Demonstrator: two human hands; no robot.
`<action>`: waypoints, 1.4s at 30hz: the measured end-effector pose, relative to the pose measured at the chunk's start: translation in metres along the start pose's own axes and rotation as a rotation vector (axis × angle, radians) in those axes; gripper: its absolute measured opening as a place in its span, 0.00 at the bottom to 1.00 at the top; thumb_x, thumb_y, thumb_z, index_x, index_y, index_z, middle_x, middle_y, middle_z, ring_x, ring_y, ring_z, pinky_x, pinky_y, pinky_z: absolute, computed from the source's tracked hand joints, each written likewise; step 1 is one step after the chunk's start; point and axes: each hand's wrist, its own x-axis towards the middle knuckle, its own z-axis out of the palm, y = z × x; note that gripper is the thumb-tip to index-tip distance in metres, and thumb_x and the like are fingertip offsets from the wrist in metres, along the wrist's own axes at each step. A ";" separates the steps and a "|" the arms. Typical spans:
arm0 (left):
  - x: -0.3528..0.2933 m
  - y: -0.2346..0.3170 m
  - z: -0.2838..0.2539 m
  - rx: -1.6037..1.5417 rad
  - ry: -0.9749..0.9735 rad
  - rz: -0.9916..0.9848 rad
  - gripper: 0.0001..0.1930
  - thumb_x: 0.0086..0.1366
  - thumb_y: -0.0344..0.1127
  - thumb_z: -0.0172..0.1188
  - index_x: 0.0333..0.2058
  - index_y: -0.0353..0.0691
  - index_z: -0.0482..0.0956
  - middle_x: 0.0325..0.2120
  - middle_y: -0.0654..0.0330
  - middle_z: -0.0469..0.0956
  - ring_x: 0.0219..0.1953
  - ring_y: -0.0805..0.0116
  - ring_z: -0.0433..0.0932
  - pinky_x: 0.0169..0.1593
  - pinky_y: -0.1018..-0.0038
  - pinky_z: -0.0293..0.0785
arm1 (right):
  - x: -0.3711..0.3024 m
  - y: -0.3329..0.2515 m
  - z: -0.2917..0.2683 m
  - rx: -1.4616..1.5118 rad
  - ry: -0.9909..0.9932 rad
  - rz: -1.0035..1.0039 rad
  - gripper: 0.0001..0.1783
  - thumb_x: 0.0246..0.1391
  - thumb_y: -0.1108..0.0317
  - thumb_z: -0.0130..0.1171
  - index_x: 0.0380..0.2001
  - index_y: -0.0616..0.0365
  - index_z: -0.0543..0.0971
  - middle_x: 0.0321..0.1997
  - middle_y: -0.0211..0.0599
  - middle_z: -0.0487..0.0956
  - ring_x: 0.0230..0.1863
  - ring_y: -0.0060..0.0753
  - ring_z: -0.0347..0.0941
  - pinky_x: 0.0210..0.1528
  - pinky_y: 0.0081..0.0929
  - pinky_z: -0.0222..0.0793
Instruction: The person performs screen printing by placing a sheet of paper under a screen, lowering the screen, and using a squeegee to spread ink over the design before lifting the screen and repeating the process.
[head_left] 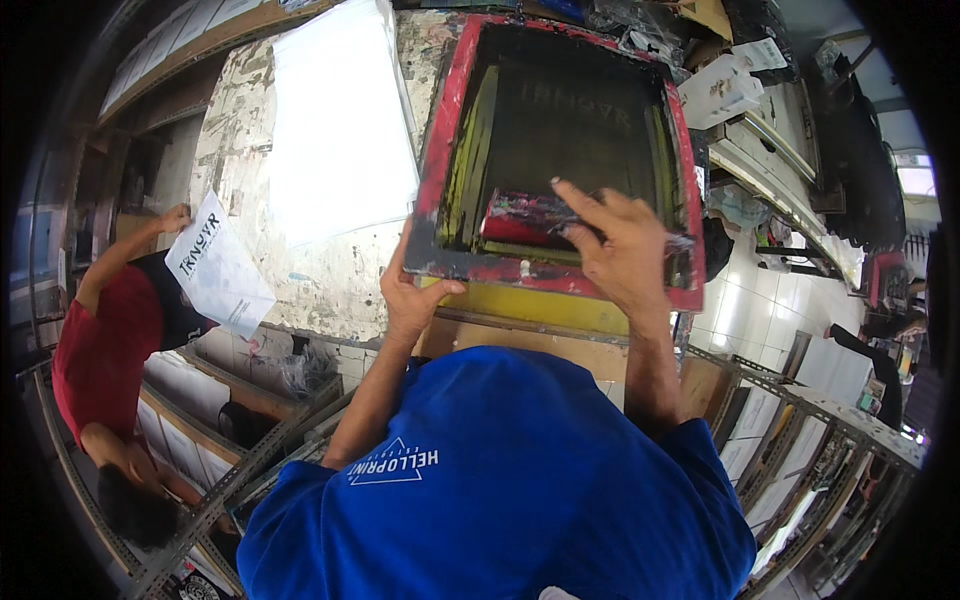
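A screen-printing frame [687, 165], red with dark smears, lies in front of me on the worktable [240, 130]. Its dark mesh has faint lettering and yellow-green margins. My left hand [408, 300] grips the frame's near left corner, thumb along the near edge and fingers up the side. Inside the frame, at the near end of the mesh, lies an ink-stained red and black squeegee [522, 215]. My right hand [622, 245] is around its right part, index finger stretched along the top and thumb on the near side. The palm hides part of the squeegee.
White sheets [340, 120] lie left of the frame. At the left, a person in red [110, 335] holds up a printed white sheet [218, 265]. Metal racks [800, 430] stand at both sides. A stained white container [720, 92] is at the far right.
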 end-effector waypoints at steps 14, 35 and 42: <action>-0.006 -0.056 -0.024 0.931 0.014 0.286 0.48 0.36 0.43 0.83 0.60 0.33 0.76 0.69 0.42 0.60 0.68 0.40 0.59 0.69 0.49 0.55 | -0.011 0.076 0.124 -0.135 -0.169 0.097 0.45 0.30 0.72 0.71 0.61 0.40 0.78 0.43 0.35 0.71 0.52 0.40 0.68 0.57 0.48 0.55; -0.009 -0.055 -0.029 0.869 -0.006 0.274 0.52 0.41 0.54 0.80 0.65 0.38 0.72 0.69 0.40 0.61 0.68 0.41 0.60 0.69 0.50 0.55 | 0.235 0.231 0.147 -0.248 0.028 -0.074 0.40 0.41 0.62 0.72 0.62 0.31 0.78 0.44 0.32 0.78 0.55 0.40 0.72 0.57 0.49 0.57; -0.009 -0.056 -0.031 0.898 -0.009 0.301 0.53 0.41 0.55 0.80 0.65 0.36 0.72 0.67 0.42 0.63 0.66 0.44 0.61 0.67 0.52 0.58 | 0.258 0.251 0.144 -0.121 0.093 -0.126 0.35 0.44 0.71 0.72 0.59 0.38 0.82 0.50 0.40 0.86 0.50 0.42 0.82 0.56 0.35 0.72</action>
